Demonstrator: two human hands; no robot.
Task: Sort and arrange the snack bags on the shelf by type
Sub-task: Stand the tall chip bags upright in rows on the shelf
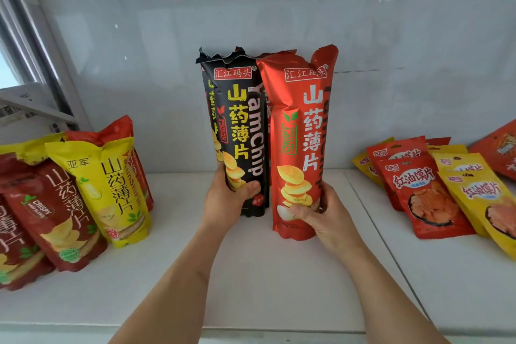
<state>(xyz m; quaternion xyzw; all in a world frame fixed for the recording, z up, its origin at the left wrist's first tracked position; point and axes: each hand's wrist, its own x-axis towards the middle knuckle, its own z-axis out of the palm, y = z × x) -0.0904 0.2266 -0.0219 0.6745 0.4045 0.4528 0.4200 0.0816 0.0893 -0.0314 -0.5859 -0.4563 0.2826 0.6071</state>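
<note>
Two tall yam chip bags stand upright side by side at the middle of the white shelf [251,260]. My left hand [226,201] grips the lower part of the black bag [240,131]. My right hand [324,212] grips the lower part of the red bag [301,134]. More bags of the same tall shape stand hidden behind these two, only their edges showing. On the left lean dark red bags [55,218] and a yellow bag [111,193] of yam chips. On the right lie flat red pouches [418,195] and yellow pouches [480,195].
A white back wall [279,22] closes the shelf behind the bags. A seam [377,226] runs across the shelf board right of my right hand. A metal frame [33,50] stands at the far left. The shelf's front edge [251,329] is near me.
</note>
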